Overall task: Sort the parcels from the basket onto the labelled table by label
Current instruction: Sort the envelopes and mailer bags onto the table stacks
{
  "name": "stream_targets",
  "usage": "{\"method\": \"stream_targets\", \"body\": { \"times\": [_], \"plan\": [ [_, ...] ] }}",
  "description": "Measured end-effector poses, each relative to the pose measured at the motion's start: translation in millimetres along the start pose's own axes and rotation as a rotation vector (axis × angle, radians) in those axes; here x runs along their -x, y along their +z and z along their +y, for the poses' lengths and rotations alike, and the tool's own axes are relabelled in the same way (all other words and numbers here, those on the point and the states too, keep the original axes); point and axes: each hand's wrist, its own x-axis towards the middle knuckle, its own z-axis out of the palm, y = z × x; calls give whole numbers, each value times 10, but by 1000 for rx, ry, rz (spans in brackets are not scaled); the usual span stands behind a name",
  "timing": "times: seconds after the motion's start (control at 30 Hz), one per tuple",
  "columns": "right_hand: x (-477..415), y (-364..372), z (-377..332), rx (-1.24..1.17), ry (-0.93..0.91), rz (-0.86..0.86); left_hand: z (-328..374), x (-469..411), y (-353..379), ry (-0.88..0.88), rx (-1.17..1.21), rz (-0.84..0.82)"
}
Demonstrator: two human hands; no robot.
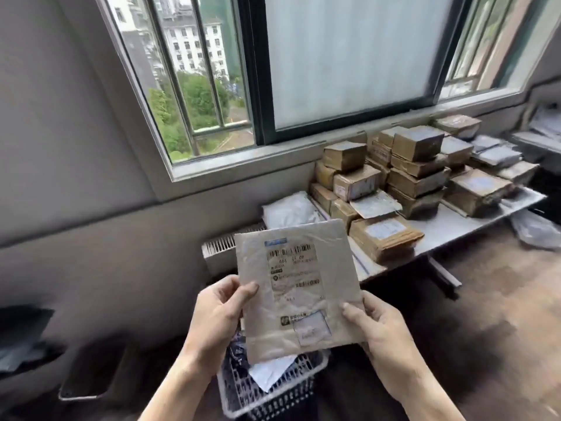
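Flat grey parcel (299, 287) held up in the air, label facing the camera. Left hand (218, 311) pinches its left edge, thumb on the front. Right hand (379, 329) pinches the lower right edge the same way. Shipping label (293, 268) sits above the grip: barcodes, digits "661", the rest too blurred to read. Small sticker (312, 328) low between the thumbs, unreadable. Directly below the grip, white mesh basket (267, 390) holding more parcels. Beyond and right of the grip, table (455, 229) stacked with taped brown boxes (416, 165) and a white bag (291, 209).
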Motion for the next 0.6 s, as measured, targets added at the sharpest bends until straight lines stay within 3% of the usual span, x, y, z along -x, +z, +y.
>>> {"method": "stream_targets", "body": {
  "times": [0.13,0.27,0.6],
  "plan": [
    [588,-340,333,98,128,75,-491,445,216,-163,-7,-36],
    [923,-688,378,144,165,125,-781,738,524,-200,5,-49],
    [603,-1903,329,163,175,99,-952,647,1827,-209,-17,-29]
  ]
}}
